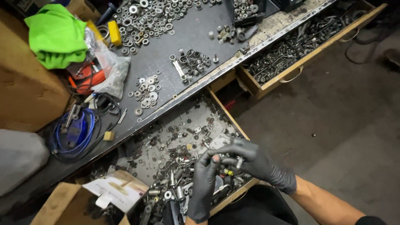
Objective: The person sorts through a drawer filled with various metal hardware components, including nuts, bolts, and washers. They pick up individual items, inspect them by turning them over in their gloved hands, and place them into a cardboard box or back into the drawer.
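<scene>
i keep my left hand (204,187) pinched on a small metal piece (215,158) above the open drawer (233,125) of loose hardware, my right hand (254,162) clasping a short bolt (239,161), and would judge it best to sort low over the drawer.

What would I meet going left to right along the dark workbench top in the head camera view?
Bright green cloth → yellow block → big heap of metal washers and nuts → black parts bin → far open wooden drawer of long bolts.
</scene>
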